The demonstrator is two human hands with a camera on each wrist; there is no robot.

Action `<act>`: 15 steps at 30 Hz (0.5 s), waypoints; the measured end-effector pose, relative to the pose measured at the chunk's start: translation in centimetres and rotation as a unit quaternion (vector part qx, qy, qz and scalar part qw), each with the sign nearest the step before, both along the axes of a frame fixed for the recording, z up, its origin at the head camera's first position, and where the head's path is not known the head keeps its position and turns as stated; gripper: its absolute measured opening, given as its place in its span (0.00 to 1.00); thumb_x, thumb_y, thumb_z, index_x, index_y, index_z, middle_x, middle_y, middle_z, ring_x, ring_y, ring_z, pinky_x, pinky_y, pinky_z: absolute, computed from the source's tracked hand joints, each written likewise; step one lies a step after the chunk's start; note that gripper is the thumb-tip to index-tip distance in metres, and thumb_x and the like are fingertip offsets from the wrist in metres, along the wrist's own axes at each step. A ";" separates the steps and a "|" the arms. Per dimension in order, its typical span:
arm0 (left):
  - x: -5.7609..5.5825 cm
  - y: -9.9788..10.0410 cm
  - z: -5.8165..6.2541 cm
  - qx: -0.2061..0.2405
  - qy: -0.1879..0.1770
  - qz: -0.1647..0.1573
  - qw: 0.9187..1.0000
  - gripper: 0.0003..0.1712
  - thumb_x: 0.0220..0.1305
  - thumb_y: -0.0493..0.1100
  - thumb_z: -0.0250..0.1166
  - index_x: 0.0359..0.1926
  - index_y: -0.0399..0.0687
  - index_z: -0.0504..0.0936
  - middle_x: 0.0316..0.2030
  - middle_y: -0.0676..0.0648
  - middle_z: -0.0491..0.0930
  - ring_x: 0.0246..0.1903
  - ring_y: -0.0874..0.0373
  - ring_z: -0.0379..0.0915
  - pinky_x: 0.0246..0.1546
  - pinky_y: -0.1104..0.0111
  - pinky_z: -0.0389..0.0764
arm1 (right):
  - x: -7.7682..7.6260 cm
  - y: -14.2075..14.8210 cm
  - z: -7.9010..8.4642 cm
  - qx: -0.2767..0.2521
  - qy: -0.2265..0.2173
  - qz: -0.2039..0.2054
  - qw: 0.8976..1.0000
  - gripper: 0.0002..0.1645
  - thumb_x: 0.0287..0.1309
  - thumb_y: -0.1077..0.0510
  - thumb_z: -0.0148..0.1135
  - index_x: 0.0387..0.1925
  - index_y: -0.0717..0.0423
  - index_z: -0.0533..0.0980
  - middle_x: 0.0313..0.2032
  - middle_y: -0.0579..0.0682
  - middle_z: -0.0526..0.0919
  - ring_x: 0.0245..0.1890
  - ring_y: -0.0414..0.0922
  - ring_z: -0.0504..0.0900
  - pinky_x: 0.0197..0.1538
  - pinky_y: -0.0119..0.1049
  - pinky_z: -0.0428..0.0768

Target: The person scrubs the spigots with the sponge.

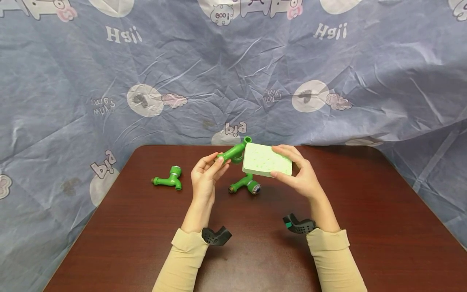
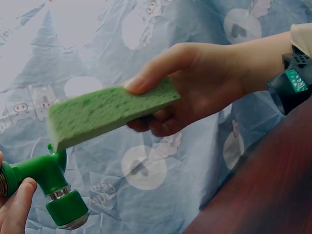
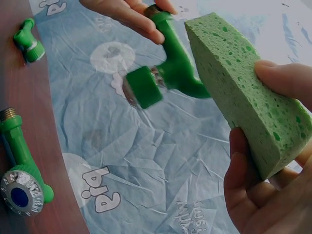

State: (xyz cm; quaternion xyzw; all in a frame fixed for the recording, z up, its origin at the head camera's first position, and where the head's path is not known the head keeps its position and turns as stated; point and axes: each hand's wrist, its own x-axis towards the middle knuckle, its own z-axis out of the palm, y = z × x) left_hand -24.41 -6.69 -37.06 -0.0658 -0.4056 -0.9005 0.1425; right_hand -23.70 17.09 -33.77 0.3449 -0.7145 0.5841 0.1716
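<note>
Tap [image 3: 176,66]: green, raised off the table [image 1: 255,251], its spout [image 3: 195,89] reaching toward the sponge [image 1: 266,160], its ribbed knob [image 3: 144,87] jutting from the side; every place below is told from this tap.
Sponge: pale green block, right of the tap, one end right by the spout and hiding part of it in the right wrist view; whether the two touch, I cannot tell.
Left hand [image 1: 204,174]: on the tap itself, fingers and thumb pinching it at the threaded end [image 3: 152,9].
Right hand [image 1: 302,174]: right of the tap, gripping the sponge at the end away from it, thumb on one broad face, fingers bent round the other.
Sponge work: seemingly wiping the tap, the sponge held up at the spout; judged from how both hands are posed.
Next stroke: would call for a steady pinch on the threaded end while the sponge presses along spout and body; reaching the knob probably needs the tap turned, and a hard push could twist it in so small a hold.
Second tap [image 1: 169,181]: on the table, left of the tap, in neither hand.
Third tap [image 1: 243,182]: on the table, below the tap in the head view, partly hidden by the sponge; its knob has a silvery cap with a blue centre.
Cloth [image 1: 219,69]: printed, blue-grey, hanging behind the tap.
</note>
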 end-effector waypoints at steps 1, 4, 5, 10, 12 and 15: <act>0.0 0.1 0.0 -0.001 0.001 -0.003 1.000 0.11 0.57 0.25 0.62 0.38 0.41 0.82 0.38 0.40 0.81 0.34 0.46 0.82 0.39 0.62 0.83 | -0.1 -0.1 -0.1 0.001 0.002 0.005 1.000 0.34 0.39 0.83 0.64 0.54 0.78 0.68 0.52 0.71 0.67 0.52 0.45 0.69 0.41 0.23 0.74; 0.1 0.1 0.0 -0.003 0.003 -0.008 1.000 0.10 0.57 0.26 0.62 0.38 0.41 0.81 0.38 0.41 0.81 0.34 0.47 0.83 0.39 0.62 0.83 | -0.6 0.0 -0.6 0.003 0.007 -0.001 1.000 0.35 0.38 0.83 0.64 0.54 0.77 0.68 0.53 0.70 0.68 0.53 0.44 0.68 0.43 0.23 0.73; 0.1 0.1 0.0 -0.002 0.003 -0.007 1.000 0.10 0.57 0.26 0.62 0.38 0.41 0.81 0.38 0.41 0.81 0.34 0.47 0.83 0.39 0.62 0.83 | -0.8 0.1 -0.8 0.002 0.005 -0.009 1.000 0.35 0.39 0.82 0.65 0.54 0.76 0.69 0.53 0.69 0.68 0.53 0.44 0.68 0.43 0.23 0.73; 0.0 0.0 0.1 0.008 -0.001 0.001 1.000 0.11 0.57 0.25 0.62 0.37 0.41 0.81 0.37 0.41 0.81 0.33 0.47 0.83 0.38 0.63 0.83 | -1.7 0.7 -1.8 -0.035 -0.028 -0.044 0.998 0.35 0.40 0.81 0.65 0.56 0.70 0.71 0.54 0.58 0.70 0.49 0.43 0.70 0.38 0.22 0.75; 0.0 0.0 0.1 0.007 -0.002 0.001 1.000 0.11 0.56 0.24 0.61 0.37 0.41 0.81 0.36 0.41 0.81 0.33 0.47 0.83 0.38 0.63 0.83 | -1.8 0.8 -1.8 -0.064 -0.031 -0.042 0.997 0.35 0.41 0.80 0.65 0.56 0.70 0.71 0.53 0.56 0.70 0.49 0.45 0.71 0.37 0.22 0.75; 0.0 0.1 -0.1 -0.001 -0.003 -0.005 1.000 0.12 0.56 0.23 0.61 0.38 0.39 0.81 0.36 0.42 0.81 0.33 0.48 0.83 0.38 0.63 0.83 | -1.8 0.8 -1.8 -0.101 -0.012 -0.029 0.994 0.35 0.40 0.81 0.64 0.56 0.71 0.71 0.53 0.57 0.70 0.50 0.47 0.70 0.39 0.24 0.75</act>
